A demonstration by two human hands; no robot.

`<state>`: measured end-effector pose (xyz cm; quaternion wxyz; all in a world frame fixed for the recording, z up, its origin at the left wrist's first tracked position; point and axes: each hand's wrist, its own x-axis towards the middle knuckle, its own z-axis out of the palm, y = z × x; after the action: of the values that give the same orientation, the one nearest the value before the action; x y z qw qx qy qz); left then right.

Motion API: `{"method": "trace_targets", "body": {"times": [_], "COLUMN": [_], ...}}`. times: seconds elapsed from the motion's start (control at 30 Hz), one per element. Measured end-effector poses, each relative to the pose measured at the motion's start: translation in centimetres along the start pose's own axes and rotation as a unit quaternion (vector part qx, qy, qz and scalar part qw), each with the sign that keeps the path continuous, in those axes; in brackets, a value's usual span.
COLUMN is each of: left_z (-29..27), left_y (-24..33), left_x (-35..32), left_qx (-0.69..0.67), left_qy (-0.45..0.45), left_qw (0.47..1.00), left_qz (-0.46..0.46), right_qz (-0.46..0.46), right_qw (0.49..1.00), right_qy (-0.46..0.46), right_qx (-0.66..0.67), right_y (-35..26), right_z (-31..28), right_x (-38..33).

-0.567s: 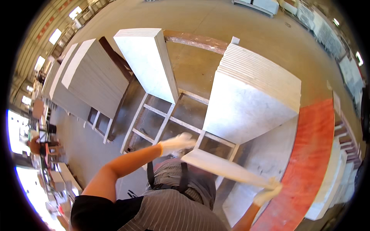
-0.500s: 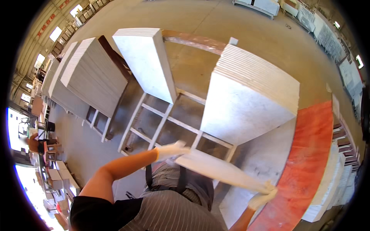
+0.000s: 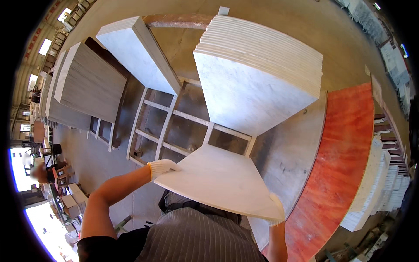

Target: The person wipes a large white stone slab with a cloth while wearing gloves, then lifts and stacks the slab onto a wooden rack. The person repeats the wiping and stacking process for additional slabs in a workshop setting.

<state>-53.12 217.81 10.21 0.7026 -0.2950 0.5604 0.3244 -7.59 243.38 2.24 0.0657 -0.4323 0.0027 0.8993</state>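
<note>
A pale stone slab (image 3: 222, 179) is tilted in front of my body, its broad face turned up toward me. My left hand (image 3: 164, 168), in a white knit glove, is closed on its left corner. At the right corner my right hand (image 3: 276, 208), gloved the same way, grips the slab's edge; its fingertips are partly hidden. Beyond the slab, a thick stack of white marble-like slabs (image 3: 253, 91) leans on a metal rack (image 3: 192, 117). A thinner stack of white slabs (image 3: 139, 56) leans on the same rack to the left.
Grey slabs (image 3: 89, 83) lean on another rack at the left. To my right stand a grey panel (image 3: 294, 153) and a long red-orange panel (image 3: 340, 148), with more stacked pale slabs (image 3: 371, 187) behind. A person (image 3: 41, 172) is at the far left among boxes (image 3: 74, 201).
The slab has turned from nearly edge-on to showing its broad face. My right hand has come inward to the left, and the view has shifted so the stacks appear higher and further left.
</note>
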Motion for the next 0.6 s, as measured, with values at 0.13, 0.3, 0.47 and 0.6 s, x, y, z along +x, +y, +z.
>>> {"method": "trace_targets", "body": {"times": [0.13,0.3,0.47,0.6], "left_z": [0.4,-1.4,-1.9,-0.7], "left_y": [-1.8,-4.3,-4.4,-3.2], "left_x": [-0.4,1.3,1.5,-0.5], "left_qx": [-0.007,0.038,0.052,0.030], "left_qy": [0.035,0.044,0.056,0.056], "left_qw": [0.999,0.998,0.994,0.993], "left_qz": [-0.003,0.029,0.077,0.098], "right_qz": [0.081,0.117,0.120,0.121], "right_qw": [0.981,0.954,0.949,0.955], "right_qy": [0.128,0.184,0.201,0.182], "right_qx": [-0.120,-0.207,-0.212,-0.198], "right_y": [-1.1,-0.8,-0.9,-1.2], "right_z": [6.7,6.2,6.3,6.2], "right_x": [-1.7,-0.3,-0.2,-0.1]}}
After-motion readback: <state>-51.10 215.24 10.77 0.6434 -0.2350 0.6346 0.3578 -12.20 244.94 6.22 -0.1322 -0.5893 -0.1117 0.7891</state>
